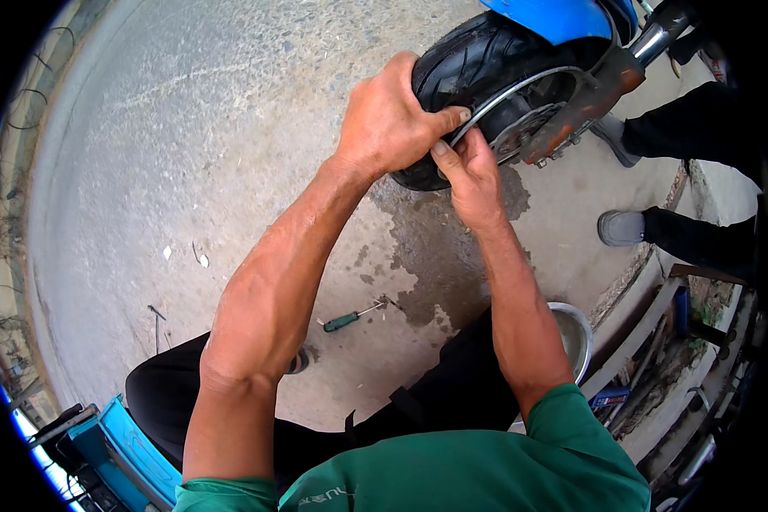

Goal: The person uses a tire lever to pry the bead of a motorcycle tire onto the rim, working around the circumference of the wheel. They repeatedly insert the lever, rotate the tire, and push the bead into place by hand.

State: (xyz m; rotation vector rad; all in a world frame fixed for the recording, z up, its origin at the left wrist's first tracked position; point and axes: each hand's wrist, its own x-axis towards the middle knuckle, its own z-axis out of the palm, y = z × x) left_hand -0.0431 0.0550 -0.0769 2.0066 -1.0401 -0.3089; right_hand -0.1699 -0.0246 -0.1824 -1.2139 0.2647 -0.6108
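A black motorcycle tyre (452, 64) on a silver-edged wheel rim (520, 84) stands ahead of me, right of centre. My left hand (392, 119) wraps over the tread from the left, its thumb pressing the sidewall near the rim; its other fingers are mostly hidden behind the tyre. Lower down, my right hand (474, 175) grips the tyre's near edge beside the rim, thumb on the rubber. Both thumbs lie close to the rim's edge. A brake disc (520, 132) and a rusty fork leg (584, 107) show on the wheel's right side.
A green-handled screwdriver (341, 322) lies on the concrete beside a wet patch (439, 247). Near my right forearm stands a metal basin (574, 333). Another person's shoes (621, 228) are at the right. A blue toolbox (128, 444) sits lower left, a T-shaped tool (156, 320) above it.
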